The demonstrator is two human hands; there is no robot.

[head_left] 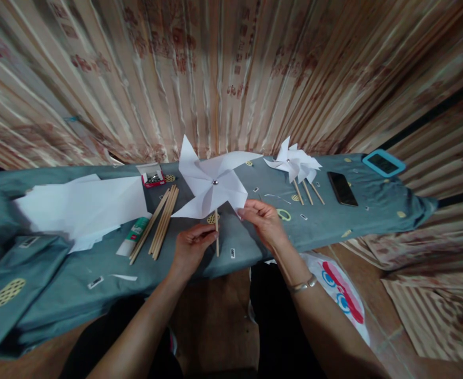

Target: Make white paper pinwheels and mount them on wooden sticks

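Note:
A white paper pinwheel (220,190) with a shiny pin at its centre is held up over the cloth-covered table. My left hand (194,243) pinches its thin wooden stick (217,234) below the blades. The thumb and fingers of my right hand (263,218) are closed on the tip of the lower right blade. Left of my left hand lie several loose wooden sticks (163,223) and a green and white glue stick (135,236). Behind them is a small red and white box (152,176) with metal pins inside.
White paper sheets (85,208) are stacked at the left. Several finished-looking pinwheels (296,162) lie at the back right, near a dark phone (342,188) and a blue-framed device (384,162). Green scissors handles (283,215) show near my right hand. A curtain (215,79) hangs behind the table.

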